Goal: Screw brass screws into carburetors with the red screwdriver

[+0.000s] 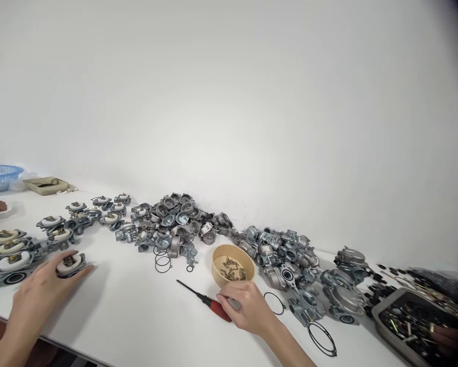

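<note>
My left hand (45, 285) grips a carburetor body (70, 265) at the left, with thumb and fingers around its sides. A white float and brass parts face up on it. My right hand (246, 306) is closed in a pinch just in front of a round tan bowl (217, 265) holding small brass-coloured screws (234, 267). Whatever lies between those fingertips is hidden. Right beside them, a screwdriver (204, 298) with a red and black handle lies on the table, its tip pointing away to the left; the fingers partly overlap the handle.
More carburetors with floats (15, 262) stand at the left. A heap of metal float bowls (179, 216) and carburetor bodies (282, 255) lines the wall. Black gasket rings (322, 339) lie in front. A tray of small parts (383, 311) sits right; a blue basket (1, 178) is far left.
</note>
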`<state>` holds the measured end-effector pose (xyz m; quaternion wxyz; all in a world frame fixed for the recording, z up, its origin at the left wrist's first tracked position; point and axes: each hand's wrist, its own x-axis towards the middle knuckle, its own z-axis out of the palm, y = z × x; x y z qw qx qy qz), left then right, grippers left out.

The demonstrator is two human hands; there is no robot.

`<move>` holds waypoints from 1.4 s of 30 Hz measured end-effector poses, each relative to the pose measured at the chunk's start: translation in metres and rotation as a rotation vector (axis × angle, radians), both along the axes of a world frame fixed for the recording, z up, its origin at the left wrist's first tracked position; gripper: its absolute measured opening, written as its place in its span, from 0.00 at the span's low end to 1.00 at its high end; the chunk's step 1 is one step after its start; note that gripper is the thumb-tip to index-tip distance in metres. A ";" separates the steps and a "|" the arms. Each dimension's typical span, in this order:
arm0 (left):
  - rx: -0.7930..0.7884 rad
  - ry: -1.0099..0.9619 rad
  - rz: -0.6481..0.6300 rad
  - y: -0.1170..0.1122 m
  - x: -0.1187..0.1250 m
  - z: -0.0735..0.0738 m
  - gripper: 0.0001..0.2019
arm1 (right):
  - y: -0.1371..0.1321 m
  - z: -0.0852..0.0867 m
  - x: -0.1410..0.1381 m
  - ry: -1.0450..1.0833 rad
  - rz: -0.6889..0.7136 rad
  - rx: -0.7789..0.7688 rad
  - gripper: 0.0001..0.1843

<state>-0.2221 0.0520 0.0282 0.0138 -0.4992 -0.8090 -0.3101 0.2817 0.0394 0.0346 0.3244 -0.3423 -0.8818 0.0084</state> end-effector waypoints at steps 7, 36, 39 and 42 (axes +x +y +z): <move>-0.049 -0.246 -0.411 0.001 0.060 0.013 0.32 | 0.003 0.000 -0.004 0.039 -0.012 -0.039 0.18; 0.000 -0.426 -1.092 -0.047 0.239 -0.031 0.36 | -0.013 0.010 -0.007 -0.469 -0.281 -0.188 0.05; -0.016 -0.463 -1.053 -0.048 0.240 -0.036 0.42 | -0.015 0.012 -0.005 -0.458 -0.278 -0.189 0.03; -0.080 -0.492 -1.026 -0.048 0.239 -0.038 0.40 | -0.013 0.016 -0.003 -0.387 -0.218 -0.142 0.07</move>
